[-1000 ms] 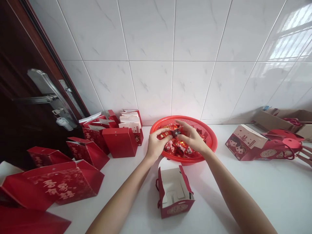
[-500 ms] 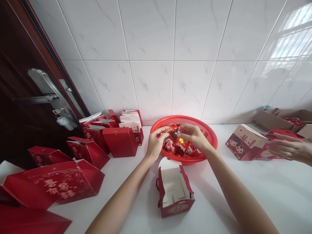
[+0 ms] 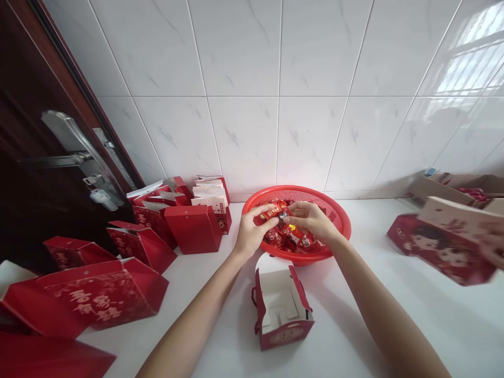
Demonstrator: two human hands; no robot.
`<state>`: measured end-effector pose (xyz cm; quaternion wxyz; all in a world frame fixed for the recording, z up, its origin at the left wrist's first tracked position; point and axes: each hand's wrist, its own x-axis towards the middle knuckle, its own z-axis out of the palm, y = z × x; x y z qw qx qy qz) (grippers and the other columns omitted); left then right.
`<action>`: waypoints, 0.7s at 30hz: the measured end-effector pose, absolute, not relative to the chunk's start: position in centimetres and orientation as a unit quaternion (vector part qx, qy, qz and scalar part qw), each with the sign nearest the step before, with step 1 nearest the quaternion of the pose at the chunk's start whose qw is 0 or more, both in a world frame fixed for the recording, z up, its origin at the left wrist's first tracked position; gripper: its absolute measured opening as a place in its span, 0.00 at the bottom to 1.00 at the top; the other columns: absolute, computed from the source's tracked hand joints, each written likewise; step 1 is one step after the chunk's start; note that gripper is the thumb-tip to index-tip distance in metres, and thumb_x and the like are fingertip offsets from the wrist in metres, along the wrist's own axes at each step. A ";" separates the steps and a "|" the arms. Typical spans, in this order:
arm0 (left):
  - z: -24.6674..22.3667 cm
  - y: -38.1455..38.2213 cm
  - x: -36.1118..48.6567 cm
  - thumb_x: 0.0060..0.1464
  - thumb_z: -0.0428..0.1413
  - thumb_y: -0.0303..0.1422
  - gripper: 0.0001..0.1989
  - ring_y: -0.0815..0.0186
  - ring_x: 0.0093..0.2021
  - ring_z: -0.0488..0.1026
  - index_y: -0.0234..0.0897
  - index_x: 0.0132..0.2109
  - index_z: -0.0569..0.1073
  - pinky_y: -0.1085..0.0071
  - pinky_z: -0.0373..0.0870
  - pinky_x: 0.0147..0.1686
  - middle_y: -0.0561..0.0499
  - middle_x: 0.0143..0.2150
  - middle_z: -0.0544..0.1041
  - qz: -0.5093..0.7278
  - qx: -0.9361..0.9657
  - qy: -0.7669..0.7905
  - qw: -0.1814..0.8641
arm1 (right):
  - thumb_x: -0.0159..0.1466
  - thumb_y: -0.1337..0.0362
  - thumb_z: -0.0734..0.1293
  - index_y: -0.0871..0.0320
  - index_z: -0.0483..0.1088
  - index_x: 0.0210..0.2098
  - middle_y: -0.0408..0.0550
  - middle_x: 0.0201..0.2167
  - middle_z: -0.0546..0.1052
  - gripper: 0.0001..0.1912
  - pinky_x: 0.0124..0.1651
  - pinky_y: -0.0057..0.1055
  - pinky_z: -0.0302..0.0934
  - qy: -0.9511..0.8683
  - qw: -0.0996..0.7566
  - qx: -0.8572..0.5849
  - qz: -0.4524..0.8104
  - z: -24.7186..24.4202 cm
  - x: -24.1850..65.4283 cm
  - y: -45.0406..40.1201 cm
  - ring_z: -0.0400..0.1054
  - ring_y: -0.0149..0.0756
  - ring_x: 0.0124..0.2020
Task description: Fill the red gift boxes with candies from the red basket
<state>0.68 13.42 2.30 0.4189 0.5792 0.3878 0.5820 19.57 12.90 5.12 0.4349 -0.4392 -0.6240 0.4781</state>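
Both of my hands are over a red plastic basket (image 3: 342, 223) of wrapped candies (image 3: 305, 242). My left hand (image 3: 252, 231) is closed, thumb and forefinger around a red-wrapped candy (image 3: 269, 213). Facing it, my right hand (image 3: 315, 223) pinches at a small dark-wrapped candy (image 3: 282, 216), partly hidden between the fingertips of both hands. Just in front of the basket stands an open red gift box (image 3: 287, 336), white inside, with its flap up and no candy visible in it.
Several red boxes (image 3: 192, 228) stand to the left beside a dark door (image 3: 23, 105). At right, another person's hand (image 3: 494, 244) holds a red box with printed cartoon figures (image 3: 441, 247). Behind it is a cardboard carton (image 3: 423, 186). A tiled wall (image 3: 244, 142) closes off the back.
My hands have come slightly closer together, bringing the dark-wrapped candy toward my left fingertips. At right, the other person's hand has lifted the printed box and moved it nearer.
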 end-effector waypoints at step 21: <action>2.1 13.6 0.8 0.43 0.67 0.33 0.18 0.53 0.56 0.75 0.38 0.44 0.82 0.55 0.66 0.62 0.46 0.51 0.81 0.614 0.534 0.394 0.427 | 0.57 0.72 0.68 0.57 0.78 0.37 0.49 0.42 0.81 0.09 0.37 0.30 0.70 -0.698 0.273 -0.544 0.377 5.1 23.1 14.4 0.76 0.40 0.42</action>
